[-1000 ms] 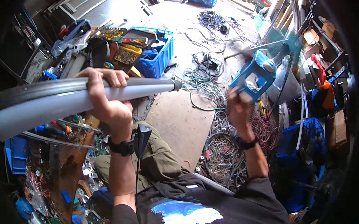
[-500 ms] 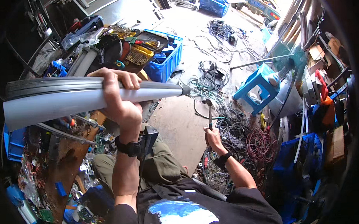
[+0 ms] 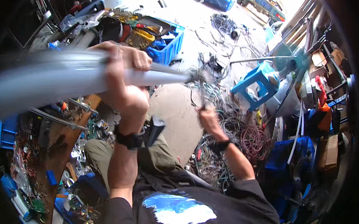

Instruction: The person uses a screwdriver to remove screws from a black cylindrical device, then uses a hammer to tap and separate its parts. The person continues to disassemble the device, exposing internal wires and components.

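Note:
My left hand (image 3: 125, 80) is closed around a long light tube (image 3: 59, 80) with a smooth white side and a ribbed grey metal side. The tube lies across the upper left, its left part smeared by motion and its narrow right end finished with a dark cap (image 3: 195, 78). In my right hand (image 3: 212, 120) is a hammer (image 3: 203, 93), gripped by the handle and pointing away from me. Its head is blurred close by the tube's capped end; whether they touch I cannot tell. A black strap (image 3: 131, 137) circles my left wrist.
A flat tan board (image 3: 175, 116) lies before my knees. Tangled cables (image 3: 226, 94) spread over the floor to its right. A blue stool (image 3: 257, 85) and a fan (image 3: 292, 60) stand beyond. Behind the tube sits a blue crate (image 3: 167, 45) with tools; scrap parts lie at left.
The tube's capped end has moved slightly right and toward me, and its left part has swung. My right hand has shifted left and toward the far side, bringing the hammer up to the cap.

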The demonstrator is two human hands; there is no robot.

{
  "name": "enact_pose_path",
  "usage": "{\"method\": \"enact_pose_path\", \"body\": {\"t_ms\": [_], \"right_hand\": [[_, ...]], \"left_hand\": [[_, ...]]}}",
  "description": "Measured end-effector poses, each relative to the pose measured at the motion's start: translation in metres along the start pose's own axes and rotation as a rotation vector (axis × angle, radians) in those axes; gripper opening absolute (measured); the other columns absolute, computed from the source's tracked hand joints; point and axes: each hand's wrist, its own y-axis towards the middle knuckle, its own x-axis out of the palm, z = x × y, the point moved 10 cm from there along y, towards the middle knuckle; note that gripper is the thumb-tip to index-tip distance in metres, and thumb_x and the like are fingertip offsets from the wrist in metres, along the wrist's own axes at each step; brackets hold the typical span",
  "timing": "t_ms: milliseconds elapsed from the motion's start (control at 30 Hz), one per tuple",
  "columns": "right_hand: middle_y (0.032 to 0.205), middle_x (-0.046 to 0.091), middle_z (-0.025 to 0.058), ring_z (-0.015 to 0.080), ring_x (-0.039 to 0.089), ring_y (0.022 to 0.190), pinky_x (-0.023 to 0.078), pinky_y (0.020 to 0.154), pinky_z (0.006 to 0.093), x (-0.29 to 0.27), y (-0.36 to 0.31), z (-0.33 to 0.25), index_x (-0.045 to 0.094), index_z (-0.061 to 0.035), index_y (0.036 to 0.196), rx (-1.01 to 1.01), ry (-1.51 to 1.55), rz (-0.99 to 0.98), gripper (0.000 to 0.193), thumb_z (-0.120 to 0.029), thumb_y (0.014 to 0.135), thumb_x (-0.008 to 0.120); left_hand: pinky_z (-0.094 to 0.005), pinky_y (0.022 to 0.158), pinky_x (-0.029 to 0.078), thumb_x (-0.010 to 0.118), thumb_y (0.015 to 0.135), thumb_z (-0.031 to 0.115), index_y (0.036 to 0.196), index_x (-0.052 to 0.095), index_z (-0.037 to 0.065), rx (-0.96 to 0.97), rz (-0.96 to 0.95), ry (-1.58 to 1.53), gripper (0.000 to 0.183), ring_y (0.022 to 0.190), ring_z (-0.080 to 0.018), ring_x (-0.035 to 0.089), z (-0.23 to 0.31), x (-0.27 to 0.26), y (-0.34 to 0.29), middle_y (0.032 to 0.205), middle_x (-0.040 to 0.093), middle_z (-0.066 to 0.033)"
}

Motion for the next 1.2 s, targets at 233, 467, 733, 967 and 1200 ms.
{"method": "enact_pose_path", "body": {"t_ms": [233,467,733,967,1200], "right_hand": [[0.052,0.044,-0.0044,0.0080,0.039,0.042,0.029,0.041,0.0315,-0.001,0.007,0.193,0.048,-0.0091,0.064,0.104,0.081,0.086,0.040,-0.024,0.099,0.060],[0.053,0.042,-0.0095,0.0014,0.038,0.044,0.024,0.039,0.0241,-0.045,0.022,0.043,0.059,-0.0076,0.075,-0.059,0.235,0.142,0.042,-0.036,0.105,0.064],[0.110,0.074,0.0175,0.0030,0.048,0.044,0.029,0.033,0.0198,0.001,0.014,-0.001,0.058,-0.0048,0.142,0.085,0.470,-0.011,0.061,-0.053,0.104,0.059],[0.077,0.071,0.0096,0.0022,0.040,0.039,0.027,0.036,0.0184,0.037,-0.012,-0.047,0.061,-0.0066,0.129,0.016,0.542,-0.291,0.050,-0.048,0.100,0.066],[0.088,0.075,0.0145,0.0009,0.039,0.042,0.026,0.038,0.0171,0.041,-0.041,-0.078,0.059,-0.0064,0.135,-0.060,0.683,-0.371,0.047,-0.034,0.099,0.071]], "left_hand": [[-0.0366,0.067,0.039,0.058,0.094,0.034,0.088,0.046,0.013,0.004,0.087,0.039,0.025,0.058,-0.0143,0.038,0.028,-0.021,0.028,0.066,0.040,-0.0006],[-0.0358,0.058,0.040,0.057,0.095,0.035,0.091,0.047,0.014,0.032,-0.012,-0.027,0.023,0.050,-0.0152,0.039,0.046,-0.022,0.012,0.063,0.042,-0.0016],[-0.0289,0.063,0.035,0.054,0.099,0.043,0.088,0.049,0.016,0.102,0.055,-0.048,0.030,0.055,-0.0075,0.035,0.135,-0.074,-0.001,0.064,0.036,0.0052],[-0.0274,0.075,0.052,0.060,0.097,0.039,0.094,0.052,0.010,0.054,-0.311,-0.377,0.031,0.058,-0.0072,0.043,0.178,-0.078,-0.014,0.067,0.045,0.0049],[-0.0499,0.116,0.045,0.059,0.099,0.036,0.089,0.049,0.010,-0.016,0.423,0.034,0.030,0.070,-0.0089,0.049,0.169,-0.170,-0.041,0.076,0.047,0.0037]]}}
